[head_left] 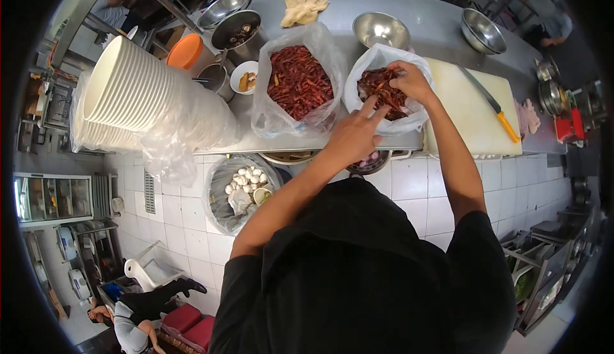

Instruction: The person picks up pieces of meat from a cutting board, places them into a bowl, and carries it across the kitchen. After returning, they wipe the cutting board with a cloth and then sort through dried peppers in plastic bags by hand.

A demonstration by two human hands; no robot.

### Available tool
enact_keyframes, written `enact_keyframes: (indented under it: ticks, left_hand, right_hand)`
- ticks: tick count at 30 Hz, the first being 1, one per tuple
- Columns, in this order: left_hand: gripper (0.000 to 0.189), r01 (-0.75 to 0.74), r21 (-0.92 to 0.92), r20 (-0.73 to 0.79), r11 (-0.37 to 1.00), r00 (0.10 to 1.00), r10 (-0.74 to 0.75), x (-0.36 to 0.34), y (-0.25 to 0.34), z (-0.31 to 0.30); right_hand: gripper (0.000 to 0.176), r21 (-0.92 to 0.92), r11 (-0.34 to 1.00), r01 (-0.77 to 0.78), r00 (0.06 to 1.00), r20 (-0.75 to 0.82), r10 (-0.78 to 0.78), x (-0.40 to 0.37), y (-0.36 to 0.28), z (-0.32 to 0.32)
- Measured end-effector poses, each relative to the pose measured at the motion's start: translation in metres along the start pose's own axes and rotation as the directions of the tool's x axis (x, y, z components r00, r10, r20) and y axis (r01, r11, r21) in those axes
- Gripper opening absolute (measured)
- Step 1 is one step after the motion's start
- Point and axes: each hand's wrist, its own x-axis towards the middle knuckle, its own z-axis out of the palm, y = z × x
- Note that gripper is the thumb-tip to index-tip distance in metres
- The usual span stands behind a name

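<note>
A white plastic bag with its rim folded open holds dark red dried chilies. My left hand reaches over the bag's near side, its fingers spread and their tips at the chilies. From the right, my right hand bends into the same bag, thumb and fingers closed on some dried chilies at the far edge; the fingertips are partly hidden. Just left stands a larger clear bag full of brighter red dried chilies, which neither hand touches.
Right of the bag lie a cutting board and a yellow-handled knife. Steel bowls stand behind. Stacked white tubs fill the counter's left end. A lined bin stands below; another person is at lower left.
</note>
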Motion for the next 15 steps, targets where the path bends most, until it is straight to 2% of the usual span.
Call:
enact_keyframes:
  ticks: [3, 5, 7, 10, 13, 15]
  left_hand:
    - [0.058, 0.120, 0.235, 0.193, 0.965, 0.967, -0.167, 0.006, -0.024, 0.017]
    - [0.056, 0.139, 0.173, 0.205, 0.975, 0.963, -0.173, 0.000, -0.033, 0.018]
    - [0.054, 0.164, 0.125, 0.172, 0.978, 0.968, -0.184, -0.004, -0.033, 0.014]
    - [0.052, 0.186, 0.092, 0.114, 0.978, 0.974, -0.196, -0.006, -0.028, 0.008]
    - [0.050, 0.172, 0.057, 0.048, 0.984, 0.984, -0.174, -0.010, -0.029, 0.008]
    - [0.049, 0.143, 0.042, -0.015, 0.989, 0.990, -0.143, -0.012, -0.030, 0.009]
  right_hand:
    - [0.034, -0.033, 0.997, -0.073, 0.997, -0.036, 0.071, 0.002, 0.003, -0.007]
    - [0.028, -0.216, 0.976, -0.017, 0.994, -0.111, -0.008, -0.006, 0.002, -0.009]
    - [0.020, -0.368, 0.926, 0.079, 0.964, -0.209, -0.165, -0.013, -0.001, -0.006]
    - [0.017, -0.376, 0.922, 0.094, 0.970, -0.173, -0.170, -0.027, -0.018, 0.001]
    - [0.014, -0.466, 0.873, 0.143, 0.983, -0.038, -0.182, -0.036, -0.022, 0.015]
    - [0.014, -0.593, 0.794, 0.136, 0.986, 0.005, -0.165, -0.038, -0.016, 0.024]
